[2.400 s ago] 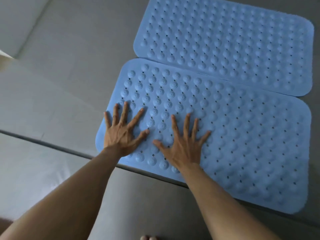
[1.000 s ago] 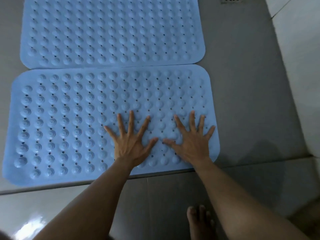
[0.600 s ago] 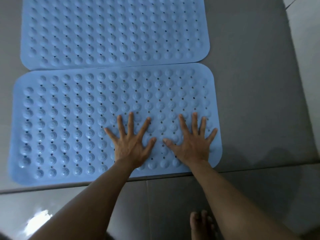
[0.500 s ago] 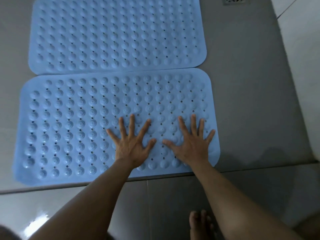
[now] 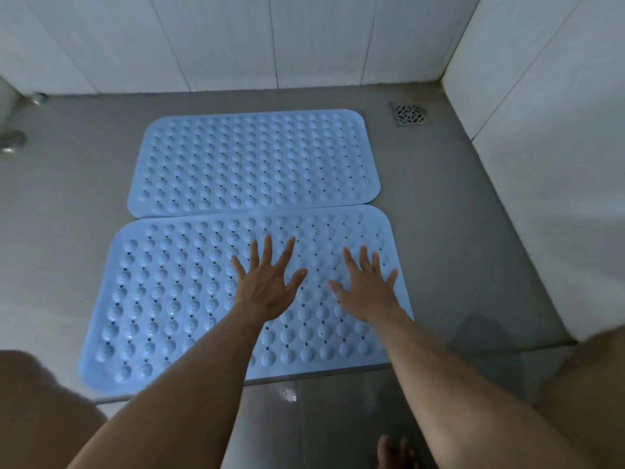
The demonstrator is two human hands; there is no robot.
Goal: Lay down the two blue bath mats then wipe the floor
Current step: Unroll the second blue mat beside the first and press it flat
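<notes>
Two blue studded bath mats lie flat side by side on the grey floor. The far mat (image 5: 253,164) sits toward the back wall. The near mat (image 5: 169,299) touches its long edge. My left hand (image 5: 267,282) is over the middle of the near mat, fingers spread straight. My right hand (image 5: 368,286) is over the same mat's right part, fingers also spread. Whether the palms touch the mat or hover just above it I cannot tell. Neither hand holds anything.
A square metal floor drain (image 5: 410,114) lies at the back right of the grey floor (image 5: 456,231). White tiled walls (image 5: 236,38) close the back and the right. A raised threshold edge (image 5: 439,360) runs along the near mat's front. My toes (image 5: 394,451) show at the bottom.
The view has pulled back and up, so the walls and drain now show. Both hands have shifted further in from the near mat's front edge and still have spread fingers.
</notes>
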